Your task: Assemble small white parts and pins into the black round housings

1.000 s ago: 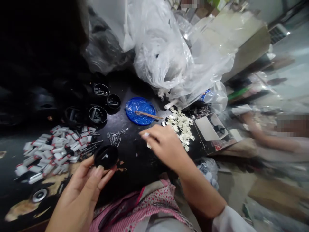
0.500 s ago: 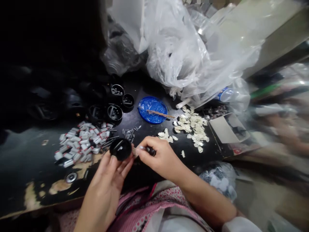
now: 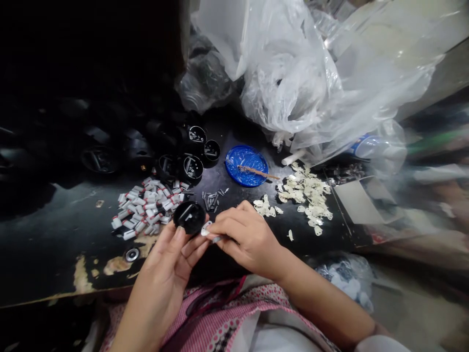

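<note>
My left hand (image 3: 170, 261) is closed around a small black round cup (image 3: 189, 218), its open side tilted up toward me and a thin metal pin showing inside. Close against the cup's right side, my right hand (image 3: 249, 239) pinches a small whitish flat plate with holes (image 3: 206, 228). A greyish tip (image 3: 217, 239) pokes out below those fingers; what it belongs to is hidden. Just beyond the cup lie small springs and pins (image 3: 212, 199). Left of it is a heap of white cylinders with red bands (image 3: 146, 208).
Several more black cups (image 3: 192, 167) stand at the back left. A blue lid (image 3: 246, 166) with a brown stick (image 3: 258, 171) lies mid-table. Whitish plates (image 3: 308, 193) are piled to its right, near an open carton (image 3: 361, 203). Clear plastic bags (image 3: 289, 83) fill the back.
The camera view has shifted, so the table things sit farther right. My right hand has turned; the dark handle seen in it before is hidden, and the whitish plate shows more plainly.
</note>
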The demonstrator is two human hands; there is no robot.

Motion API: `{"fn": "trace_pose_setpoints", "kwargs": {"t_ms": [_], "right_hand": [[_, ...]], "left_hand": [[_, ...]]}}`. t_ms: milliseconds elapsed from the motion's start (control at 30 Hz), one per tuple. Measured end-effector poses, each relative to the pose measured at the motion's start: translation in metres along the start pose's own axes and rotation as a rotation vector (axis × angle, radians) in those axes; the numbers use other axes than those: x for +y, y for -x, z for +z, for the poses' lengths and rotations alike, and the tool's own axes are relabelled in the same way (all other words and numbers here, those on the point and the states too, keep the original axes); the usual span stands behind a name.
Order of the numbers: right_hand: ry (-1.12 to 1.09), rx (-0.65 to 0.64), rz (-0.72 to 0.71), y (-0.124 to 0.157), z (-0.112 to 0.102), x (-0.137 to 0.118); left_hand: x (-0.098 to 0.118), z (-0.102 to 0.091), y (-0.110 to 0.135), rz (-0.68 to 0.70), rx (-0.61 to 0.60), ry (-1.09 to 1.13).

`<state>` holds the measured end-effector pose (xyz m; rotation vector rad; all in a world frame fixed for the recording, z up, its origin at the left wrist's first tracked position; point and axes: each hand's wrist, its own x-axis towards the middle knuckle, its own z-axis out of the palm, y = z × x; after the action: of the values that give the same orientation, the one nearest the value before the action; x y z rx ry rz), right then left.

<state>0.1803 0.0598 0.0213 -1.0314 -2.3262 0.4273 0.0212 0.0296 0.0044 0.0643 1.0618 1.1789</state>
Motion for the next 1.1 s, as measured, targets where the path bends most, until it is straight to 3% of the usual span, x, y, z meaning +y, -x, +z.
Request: {"fn": "trace_pose_setpoints", "kwargs": {"t_ms": [300, 600, 867, 1100], "right_hand": [[0.055, 0.061, -0.046, -0.005, 0.003, -0.002], [0.115, -0.024, -0.058, -0.003, -0.003, -0.004], [0.089, -0.018, 0.087, 0.003, 0.004, -0.021], [0.046, -0.039, 0.125, 0.002, 0.005, -0.026]], "left_hand": [[-0.008, 0.0, 0.001, 0.048, -0.049, -0.1], [-0.01, 0.003, 0.003, 0.051, -0.049, -0.11], [-0.017, 0.0, 0.0, 0.097, -0.046, -0.091], [-0.016, 0.003, 0.0, 0.096, -0.068, -0.103]]}}
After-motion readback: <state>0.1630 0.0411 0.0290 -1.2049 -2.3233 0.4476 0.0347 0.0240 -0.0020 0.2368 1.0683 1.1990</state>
